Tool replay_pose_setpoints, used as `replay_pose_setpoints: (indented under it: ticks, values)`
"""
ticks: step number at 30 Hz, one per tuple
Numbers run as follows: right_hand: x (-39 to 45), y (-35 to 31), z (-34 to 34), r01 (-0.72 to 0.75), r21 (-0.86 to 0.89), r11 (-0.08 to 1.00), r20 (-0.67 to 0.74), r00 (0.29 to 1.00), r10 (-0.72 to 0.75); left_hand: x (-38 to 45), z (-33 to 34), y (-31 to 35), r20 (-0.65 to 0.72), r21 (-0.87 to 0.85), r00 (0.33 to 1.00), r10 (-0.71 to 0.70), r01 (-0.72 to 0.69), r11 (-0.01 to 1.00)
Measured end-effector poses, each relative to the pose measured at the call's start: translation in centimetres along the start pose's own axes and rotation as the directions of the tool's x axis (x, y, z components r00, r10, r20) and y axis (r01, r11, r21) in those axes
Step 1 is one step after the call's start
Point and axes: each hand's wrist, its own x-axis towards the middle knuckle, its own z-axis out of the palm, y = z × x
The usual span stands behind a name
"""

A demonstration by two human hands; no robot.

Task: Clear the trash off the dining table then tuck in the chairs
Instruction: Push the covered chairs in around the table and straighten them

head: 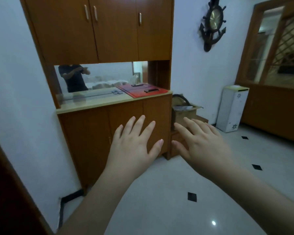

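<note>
Head view: you face a tall wooden cabinet [98, 65] against a white wall; neither dining table, trash nor chairs show here, so their place cannot be told.
Floor: pale glossy tiles [176, 192] with small black diamonds spread to your right.
Cabinet niche: a mirror [98, 77] at its back reflects a person in a dark top; a red tray [143, 92] lies on the counter.
White bin: it stands by the far right wall [232, 108], a likely place for trash, though its opening is hard to make out.
Cardboard box: it sits just beside the cabinet [185, 112], contents unclear.
Left hand: [134, 146] held out, fingers spread wide, holding nothing.
Right hand: [205, 145] likewise wide and bare, near the left but apart.
Step in hand: probably finding the table; turn your head until it shows, then pick trash one piece at a time.
Hidden: the dark edge at lower left is cut off.
</note>
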Motion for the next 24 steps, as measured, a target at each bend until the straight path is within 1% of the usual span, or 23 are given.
replay_pose_setpoints:
  ticks: [6, 12, 18, 21, 24]
  values:
    - [2.8, 6.5, 2.9, -0.163, -0.099, 0.982, 0.033, 0.985, 0.167, 7.8, 5.0, 4.1, 0.070, -0.051, 0.982, 0.176, -0.173, 0.984]
    - [5.5, 14.9, 6.4, -0.304, -0.153, 0.940, 0.033, 0.950, 0.312, 15.7, 9.2, 10.1, 0.084, -0.085, 0.928, 0.364, -0.358, 0.930]
    - [9.1, 24.5, 9.4, -0.427, -0.161, 0.890, 0.035, 0.899, 0.437, 25.1, 13.5, 16.9, 0.143, -0.122, 0.895, 0.422, -0.407, 0.905]
    - [10.8, 28.8, 10.3, -0.459, -0.149, 0.876, 0.014, 0.885, 0.466, 29.5, 15.0, 20.6, 0.130, -0.135, 0.881, 0.454, -0.438, 0.889]
    - [11.8, 32.3, 11.2, -0.492, -0.148, 0.858, 0.035, 0.864, 0.502, 33.2, 16.4, 24.0, 0.121, -0.167, 0.860, 0.497, -0.476, 0.864]
